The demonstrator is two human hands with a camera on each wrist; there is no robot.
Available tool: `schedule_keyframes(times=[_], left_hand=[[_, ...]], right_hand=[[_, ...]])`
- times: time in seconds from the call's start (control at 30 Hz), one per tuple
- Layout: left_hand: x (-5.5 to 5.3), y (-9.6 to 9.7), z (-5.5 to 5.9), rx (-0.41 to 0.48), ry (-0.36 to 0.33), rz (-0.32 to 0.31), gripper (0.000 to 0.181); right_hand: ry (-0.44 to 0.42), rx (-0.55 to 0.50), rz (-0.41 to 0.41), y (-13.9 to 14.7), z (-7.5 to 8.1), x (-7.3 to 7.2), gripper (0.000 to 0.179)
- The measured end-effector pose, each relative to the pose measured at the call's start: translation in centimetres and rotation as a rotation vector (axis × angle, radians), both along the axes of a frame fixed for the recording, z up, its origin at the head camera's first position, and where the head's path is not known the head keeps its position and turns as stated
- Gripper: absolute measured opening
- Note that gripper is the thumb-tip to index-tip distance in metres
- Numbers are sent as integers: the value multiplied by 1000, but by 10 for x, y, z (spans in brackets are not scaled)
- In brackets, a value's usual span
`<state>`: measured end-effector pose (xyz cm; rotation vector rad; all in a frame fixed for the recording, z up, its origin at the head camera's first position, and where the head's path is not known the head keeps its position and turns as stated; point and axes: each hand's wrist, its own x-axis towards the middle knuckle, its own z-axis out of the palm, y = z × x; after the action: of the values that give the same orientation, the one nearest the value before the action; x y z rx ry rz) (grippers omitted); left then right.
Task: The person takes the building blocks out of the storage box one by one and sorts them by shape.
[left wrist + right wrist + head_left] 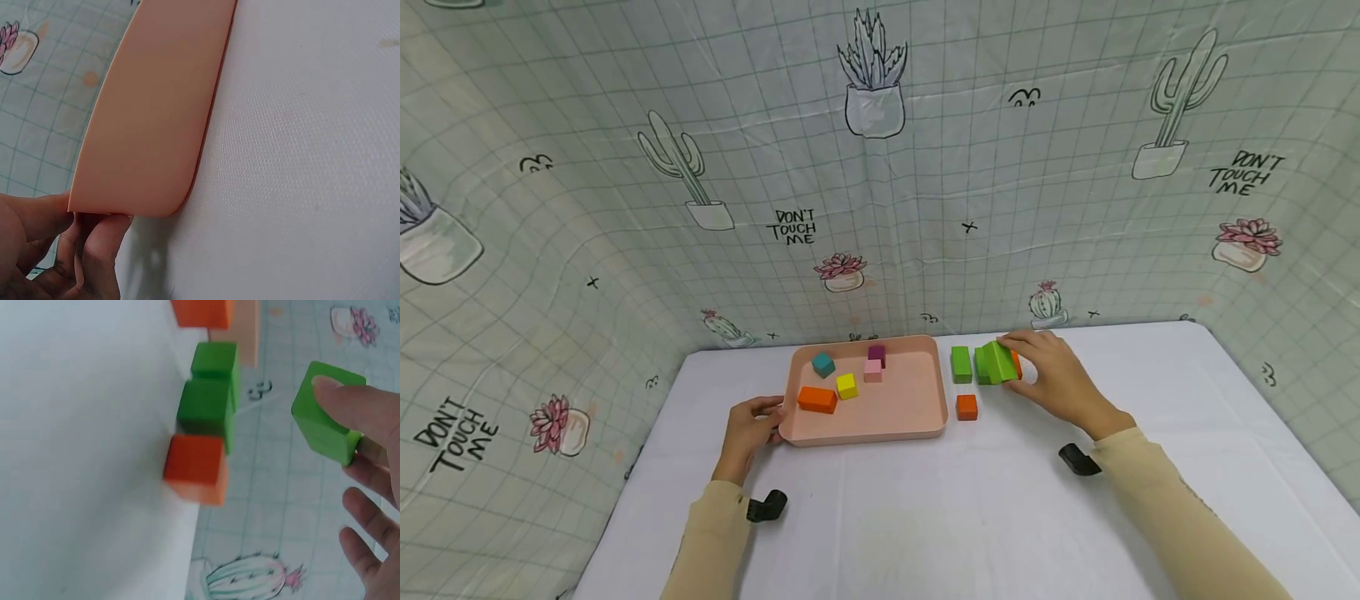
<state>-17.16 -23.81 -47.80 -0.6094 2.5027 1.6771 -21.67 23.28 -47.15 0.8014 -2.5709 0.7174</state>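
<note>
My left hand [750,433] grips the left end of a shallow pink tray [898,412]; the left wrist view shows thumb and fingers pinching its rim. My right hand [1063,379] holds a green block [320,422] between thumb and fingers, raised over the row of blocks right of the tray. Below it on the table stand a green block [961,365], a second green block [204,400] and an orange block [195,459]. In the head view the held block and fingers partly cover the latter two. A small orange block [967,407] sits nearer the front.
Inside the tray lie a teal block [823,365], a yellow block [847,386], a long orange block [817,400], a pink block [873,371] and a purple block [877,353]. A patterned cloth [910,183] hangs behind the white table [880,517].
</note>
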Motion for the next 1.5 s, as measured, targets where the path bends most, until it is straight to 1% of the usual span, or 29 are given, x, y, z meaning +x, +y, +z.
schedule_keyframes(times=[0.1,0.23,0.37,0.5,0.67,0.9,1.13,1.5], left_hand=[[1,0,1,-4,0,2,32],[2,-1,1,-8,0,-2,32],[2,-1,1,-9,2,-6,31],[2,-2,0,-11,1,-5,31],[1,-1,1,-12,-7,-2,32],[1,0,1,-13,-16,3,32],[1,0,2,-10,-13,1,32],[4,1,2,7,-4,5,32]], right_hand=[[13,1,-51,13,-3,0,67],[3,15,-107,27,-10,-1,64],[-24,39,-146,39,-18,-4,63],[-80,80,-167,46,-21,-8,62],[-143,119,-174,50,-24,-12,62],[-190,145,-170,51,-30,-17,63],[-220,147,-155,50,-33,-20,61],[-235,164,-145,48,-34,-25,62]])
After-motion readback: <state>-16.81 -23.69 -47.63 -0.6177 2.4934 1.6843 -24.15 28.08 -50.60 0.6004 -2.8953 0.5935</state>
